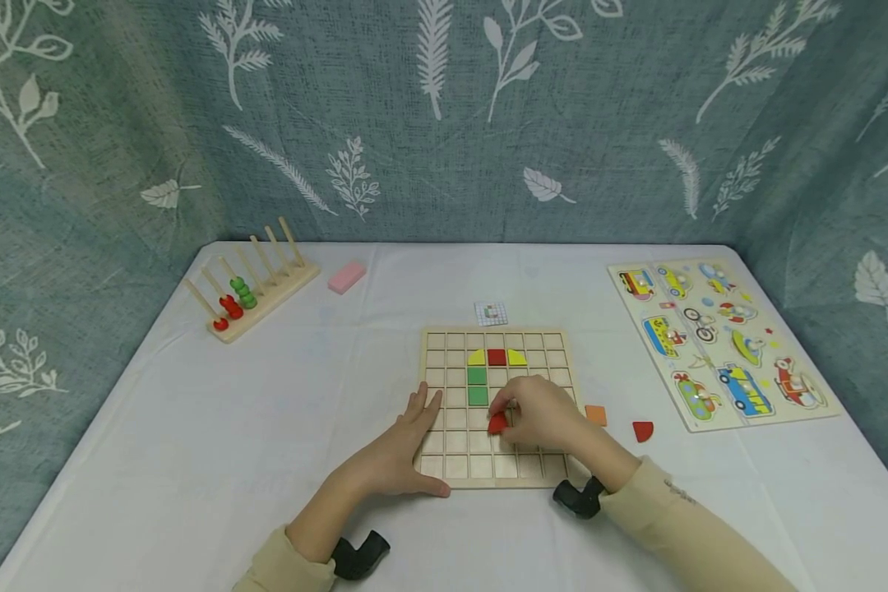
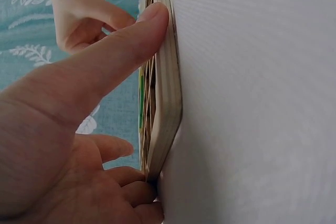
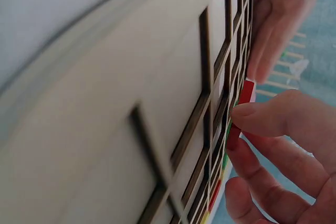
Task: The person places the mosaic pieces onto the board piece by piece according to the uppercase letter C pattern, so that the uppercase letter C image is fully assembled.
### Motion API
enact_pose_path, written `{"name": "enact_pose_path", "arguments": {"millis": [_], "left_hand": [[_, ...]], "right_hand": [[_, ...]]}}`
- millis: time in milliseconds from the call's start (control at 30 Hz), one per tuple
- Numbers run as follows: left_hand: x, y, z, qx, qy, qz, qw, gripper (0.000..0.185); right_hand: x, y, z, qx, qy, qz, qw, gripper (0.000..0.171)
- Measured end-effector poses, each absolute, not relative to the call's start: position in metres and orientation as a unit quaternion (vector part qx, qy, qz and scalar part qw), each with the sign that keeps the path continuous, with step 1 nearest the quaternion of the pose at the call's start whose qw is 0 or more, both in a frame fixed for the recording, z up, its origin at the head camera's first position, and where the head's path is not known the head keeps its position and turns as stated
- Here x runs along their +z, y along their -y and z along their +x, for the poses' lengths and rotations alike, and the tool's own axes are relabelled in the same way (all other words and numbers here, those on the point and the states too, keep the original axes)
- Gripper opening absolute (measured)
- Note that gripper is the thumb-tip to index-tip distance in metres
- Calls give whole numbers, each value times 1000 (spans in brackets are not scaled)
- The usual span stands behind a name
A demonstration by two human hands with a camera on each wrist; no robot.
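Observation:
A wooden grid board (image 1: 456, 469) lies flat on the white table. My left hand (image 1: 397, 450) rests along its left side, fingers extended, with the thumb on the front edge. With thumb and fingers, my right hand (image 1: 543, 413) pinches a red tile (image 1: 497, 423) over the board's middle; in the right wrist view this tile (image 3: 247, 92) is held close to the grid, partly hidden by the thumb. Farther back in the grid sit a red square tile (image 1: 497, 358) between two yellow curved tiles (image 1: 477, 358), and two green tiles (image 1: 478, 395) below the left one.
Right of the board lie an orange square tile (image 1: 595, 415) and a red quarter-round tile (image 1: 643, 431). A small pattern card (image 1: 492, 313) lies behind it. A vehicle puzzle board (image 1: 681, 386) stands at the right, a peg rack with beads (image 1: 266, 304) and pink block (image 1: 347, 278) at back left.

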State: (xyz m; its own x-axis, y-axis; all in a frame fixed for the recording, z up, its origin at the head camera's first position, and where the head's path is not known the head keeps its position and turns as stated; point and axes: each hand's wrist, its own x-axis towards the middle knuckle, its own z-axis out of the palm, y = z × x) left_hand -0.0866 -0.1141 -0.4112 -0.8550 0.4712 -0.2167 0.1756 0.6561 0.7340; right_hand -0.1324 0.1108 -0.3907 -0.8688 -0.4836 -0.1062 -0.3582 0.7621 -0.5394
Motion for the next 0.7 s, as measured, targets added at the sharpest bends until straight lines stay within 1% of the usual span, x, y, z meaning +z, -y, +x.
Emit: {"name": "enact_pose_path", "arguments": {"millis": [400, 700], "left_hand": [[-412, 115, -87, 377, -885, 184, 201, 114], [-413, 117, -87, 376, -885, 189, 200, 115]], "right_hand": [[-391, -94, -134, -244, -934, -236, 111, 17], [-391, -92, -135, -226, -943, -224, 94, 16]]}}
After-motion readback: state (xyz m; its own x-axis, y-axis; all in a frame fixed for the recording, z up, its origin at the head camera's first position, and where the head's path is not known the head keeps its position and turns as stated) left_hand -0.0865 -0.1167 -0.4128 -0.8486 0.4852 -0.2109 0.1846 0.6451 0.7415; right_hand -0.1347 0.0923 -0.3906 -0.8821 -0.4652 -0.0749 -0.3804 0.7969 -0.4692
